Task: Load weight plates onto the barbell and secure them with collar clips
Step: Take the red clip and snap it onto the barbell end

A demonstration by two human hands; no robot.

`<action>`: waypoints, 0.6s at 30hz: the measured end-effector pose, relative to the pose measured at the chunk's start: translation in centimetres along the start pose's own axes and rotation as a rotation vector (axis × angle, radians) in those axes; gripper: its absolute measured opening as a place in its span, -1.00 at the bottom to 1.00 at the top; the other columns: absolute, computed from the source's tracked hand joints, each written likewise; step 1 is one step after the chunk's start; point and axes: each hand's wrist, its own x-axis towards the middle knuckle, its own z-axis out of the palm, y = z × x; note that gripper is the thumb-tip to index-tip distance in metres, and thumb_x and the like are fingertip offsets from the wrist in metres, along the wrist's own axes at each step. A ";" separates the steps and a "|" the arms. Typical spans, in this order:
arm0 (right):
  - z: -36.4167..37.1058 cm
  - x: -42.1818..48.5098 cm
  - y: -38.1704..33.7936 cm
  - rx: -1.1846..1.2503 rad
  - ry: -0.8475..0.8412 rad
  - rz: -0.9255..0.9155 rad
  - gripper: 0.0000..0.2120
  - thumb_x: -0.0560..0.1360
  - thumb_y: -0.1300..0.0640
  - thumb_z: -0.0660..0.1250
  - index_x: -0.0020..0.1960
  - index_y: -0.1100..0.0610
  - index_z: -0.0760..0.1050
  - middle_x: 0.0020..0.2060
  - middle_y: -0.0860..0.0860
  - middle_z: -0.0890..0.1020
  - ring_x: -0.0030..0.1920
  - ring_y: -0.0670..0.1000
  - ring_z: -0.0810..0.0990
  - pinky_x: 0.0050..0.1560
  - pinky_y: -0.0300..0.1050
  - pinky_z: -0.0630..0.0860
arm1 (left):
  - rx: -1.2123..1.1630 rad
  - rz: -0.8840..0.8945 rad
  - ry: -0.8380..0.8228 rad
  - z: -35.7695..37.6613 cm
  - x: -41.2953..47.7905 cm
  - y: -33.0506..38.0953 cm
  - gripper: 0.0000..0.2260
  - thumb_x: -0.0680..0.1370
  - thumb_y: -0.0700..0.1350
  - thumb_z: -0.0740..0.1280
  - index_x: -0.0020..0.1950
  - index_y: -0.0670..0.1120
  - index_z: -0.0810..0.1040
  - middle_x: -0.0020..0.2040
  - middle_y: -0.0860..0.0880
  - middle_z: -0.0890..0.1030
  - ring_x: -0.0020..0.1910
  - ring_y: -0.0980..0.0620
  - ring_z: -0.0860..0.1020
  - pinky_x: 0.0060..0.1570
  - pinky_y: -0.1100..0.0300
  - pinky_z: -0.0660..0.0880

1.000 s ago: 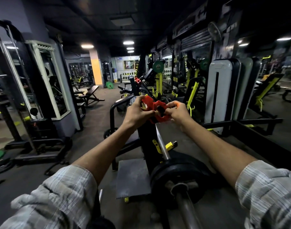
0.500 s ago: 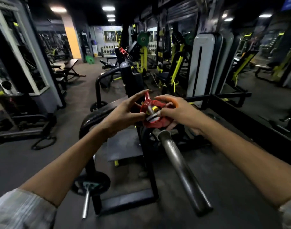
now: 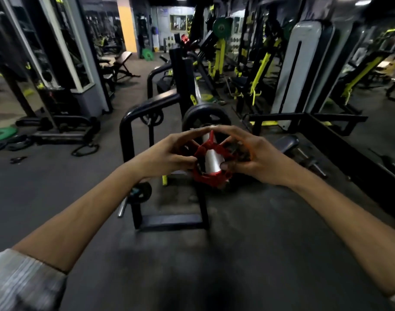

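Both hands are on the red collar clip point(image 3: 211, 162), which sits around the very end of the barbell sleeve point(image 3: 209, 157). The left hand point(image 3: 169, 154) has its fingers pinching the clip's left side, and the right hand point(image 3: 257, 157) has its fingers wrapped on the right side. One black weight plate point(image 3: 206, 118) is further up the bar, well apart from the clip. The rack point(image 3: 147, 108) stands just left.
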 end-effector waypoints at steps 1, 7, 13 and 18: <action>0.2 -1.3 -0.2 -0.017 -0.013 0.013 -0.26 0.51 0.06 0.55 0.57 -0.21 0.27 0.20 -0.14 0.61 0.18 -0.08 0.67 0.16 -0.04 0.68 | 0.015 -0.014 0.005 1.3 -0.8 0.4 -0.40 0.60 -0.33 0.35 0.55 0.13 0.34 0.15 -0.14 0.66 0.03 -0.12 0.69 0.03 0.00 0.66; 1.7 -7.6 0.3 -0.079 -0.081 0.018 -0.15 0.51 -0.01 0.54 0.60 -0.35 0.12 0.17 -0.06 0.57 0.12 -0.05 0.66 0.14 0.07 0.66 | 0.072 -0.064 0.006 7.4 -4.1 2.1 -0.35 0.56 -0.23 0.43 0.59 0.10 0.30 0.16 -0.13 0.65 0.12 -0.16 0.65 0.19 -0.07 0.60; 4.3 -10.2 3.1 -0.066 -0.021 -0.025 -0.22 0.45 0.06 0.59 0.49 -0.27 0.24 0.10 -0.15 0.57 0.08 -0.13 0.63 0.08 -0.26 0.60 | 0.100 -0.099 0.035 11.1 -5.2 0.6 -0.36 0.51 -0.33 0.42 0.54 0.03 0.38 0.08 -0.06 0.69 -0.08 0.05 0.69 -0.04 0.21 0.61; 6.1 -10.1 5.3 -0.085 0.096 0.056 -0.30 0.37 -0.09 0.51 0.43 -0.20 0.26 0.06 -0.12 0.55 0.02 -0.15 0.62 0.04 -0.17 0.60 | 0.122 -0.147 0.208 12.5 -4.7 -1.8 -0.51 0.51 -0.30 0.48 0.42 -0.11 0.51 0.11 -0.02 0.71 0.07 0.14 0.68 0.15 0.21 0.61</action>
